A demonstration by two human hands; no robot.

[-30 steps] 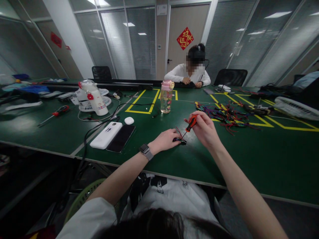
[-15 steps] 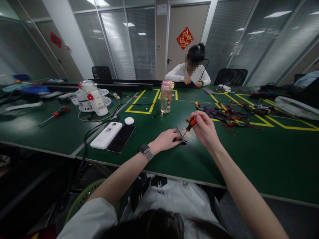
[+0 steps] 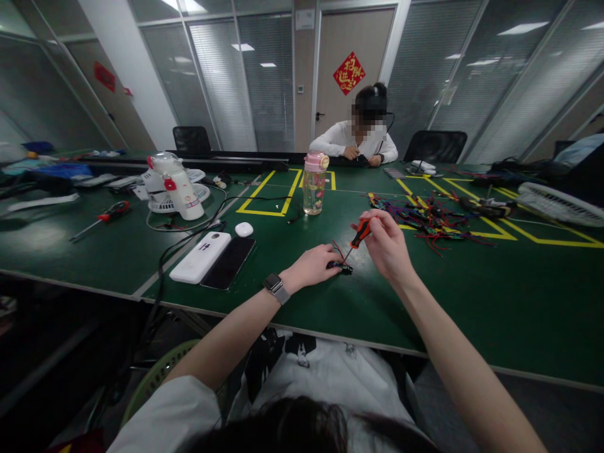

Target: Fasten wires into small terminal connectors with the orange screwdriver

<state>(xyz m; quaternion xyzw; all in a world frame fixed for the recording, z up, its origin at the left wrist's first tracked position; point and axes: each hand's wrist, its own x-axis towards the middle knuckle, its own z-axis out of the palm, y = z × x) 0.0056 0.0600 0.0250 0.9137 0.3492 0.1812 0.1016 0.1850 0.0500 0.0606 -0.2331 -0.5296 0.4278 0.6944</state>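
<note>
My right hand [image 3: 387, 242] grips a small screwdriver [image 3: 359, 234] with an orange and black handle, its tip pointing down at a small dark part with thin wires [image 3: 340, 267] on the green table [image 3: 472, 296]. My left hand [image 3: 314, 264], a watch on its wrist, rests on the table and pins that part by its left side. Both hands sit close together near the table's middle.
A white power bank [image 3: 201, 256] and a dark phone [image 3: 229, 262] lie to the left, with a white earbud case [image 3: 244, 229]. A pink-lidded bottle [image 3: 314, 183] stands behind. A heap of coloured wired parts [image 3: 425, 220] lies right. Another person [image 3: 358, 135] works opposite.
My right hand has turned slightly on the screwdriver handle; the left hand and the part stay where they were.
</note>
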